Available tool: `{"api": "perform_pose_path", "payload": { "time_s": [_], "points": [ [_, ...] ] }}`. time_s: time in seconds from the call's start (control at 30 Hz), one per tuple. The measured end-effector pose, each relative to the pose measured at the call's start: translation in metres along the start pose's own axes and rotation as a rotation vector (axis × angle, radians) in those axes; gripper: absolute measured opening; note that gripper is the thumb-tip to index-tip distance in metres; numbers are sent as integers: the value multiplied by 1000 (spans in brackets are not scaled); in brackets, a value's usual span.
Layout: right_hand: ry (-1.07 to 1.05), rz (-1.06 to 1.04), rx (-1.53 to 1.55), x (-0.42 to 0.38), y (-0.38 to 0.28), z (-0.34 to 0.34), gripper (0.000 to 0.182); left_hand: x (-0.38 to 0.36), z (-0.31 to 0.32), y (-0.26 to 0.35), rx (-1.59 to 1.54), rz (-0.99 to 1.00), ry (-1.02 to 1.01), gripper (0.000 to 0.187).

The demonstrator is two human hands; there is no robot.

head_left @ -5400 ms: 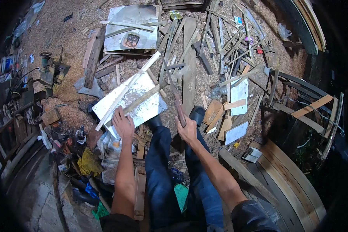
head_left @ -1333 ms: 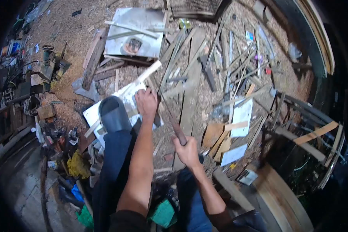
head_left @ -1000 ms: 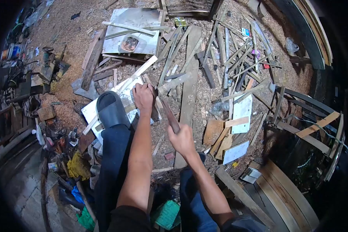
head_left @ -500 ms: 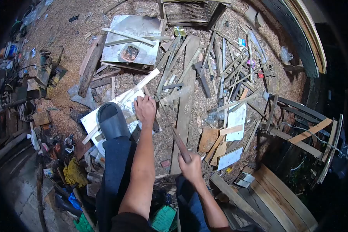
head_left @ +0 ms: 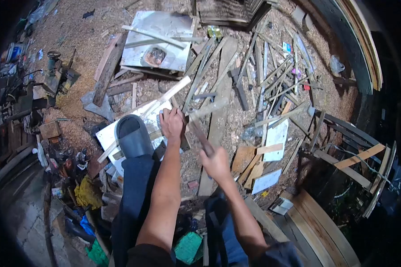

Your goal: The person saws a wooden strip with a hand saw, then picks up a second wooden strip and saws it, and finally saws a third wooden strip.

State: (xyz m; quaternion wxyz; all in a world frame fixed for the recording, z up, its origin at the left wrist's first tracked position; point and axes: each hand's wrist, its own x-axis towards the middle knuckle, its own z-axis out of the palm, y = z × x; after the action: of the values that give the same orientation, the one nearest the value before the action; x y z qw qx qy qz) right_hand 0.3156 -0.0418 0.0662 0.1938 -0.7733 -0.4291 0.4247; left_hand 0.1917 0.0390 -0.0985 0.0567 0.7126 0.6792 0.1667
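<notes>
My left hand (head_left: 171, 122) has its fingers bent over a wooden strip (head_left: 155, 135) lying on a white board (head_left: 108, 137). What the fingertips pinch is hidden beneath them. My right hand (head_left: 215, 163) grips the wooden handle of a hammer (head_left: 202, 140); its far end is smeared by motion and close to the right of my left hand. A longer pale wooden strip (head_left: 176, 90) slants across the same board, just beyond my left hand. My left foot in a dark sandal (head_left: 131, 140) rests on the board and strips.
A white panel with a hole (head_left: 138, 55) lies ahead. Loose wood strips (head_left: 276, 84) are scattered at right, near a dark long-handled tool (head_left: 240, 91). A wooden frame (head_left: 347, 162) and planks (head_left: 318, 227) stand at lower right. Clutter and a rusty machine (head_left: 53, 75) are at left.
My right hand has moved slightly up, swinging the hammer's far end up and left, closer to my left hand. The left hand stays on the strip. The whole view has shifted slightly.
</notes>
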Motion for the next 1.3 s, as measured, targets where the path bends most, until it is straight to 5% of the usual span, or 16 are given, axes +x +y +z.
{"api": "perform_pose_path", "payload": {
  "time_s": [0.03,0.1,0.13,0.23,0.37,0.43,0.67,0.7,0.83,0.93,1.0,1.13,1.3],
  "points": [
    [-111,171,-41,-29,-1,-20,25,-1,3,-1,-3,-5,-11,23],
    [-88,-25,-19,-83,1,-45,33,-4,2,3,-28,-13,16,22],
    [-105,57,135,-91,-10,-49,40,-1,3,2,-39,-21,42,22],
    [-92,87,29,-53,10,-16,20,-5,12,-5,-6,-31,-3,20],
    [-114,78,-101,-30,6,-3,25,5,6,-2,18,35,-35,22],
    [-17,37,108,-88,2,-39,26,1,0,0,37,51,-12,24],
    [-39,79,-49,13,-6,8,26,6,-5,6,-43,-83,-29,27],
    [-151,236,3,-14,-16,-13,29,-3,5,-1,-18,-32,-11,26],
    [-29,29,-8,-78,-3,-37,29,3,6,-3,-1,5,-7,20],
    [-108,167,-101,-10,3,8,27,-1,2,-2,-7,16,-50,20],
    [-190,283,-141,5,-2,10,43,2,4,-2,-6,29,-79,19],
    [-28,8,92,-96,-10,-39,33,0,6,-4,32,36,6,17],
    [-129,126,-78,-1,-6,3,31,-1,8,-4,-18,-1,-74,19]
  ]
}}
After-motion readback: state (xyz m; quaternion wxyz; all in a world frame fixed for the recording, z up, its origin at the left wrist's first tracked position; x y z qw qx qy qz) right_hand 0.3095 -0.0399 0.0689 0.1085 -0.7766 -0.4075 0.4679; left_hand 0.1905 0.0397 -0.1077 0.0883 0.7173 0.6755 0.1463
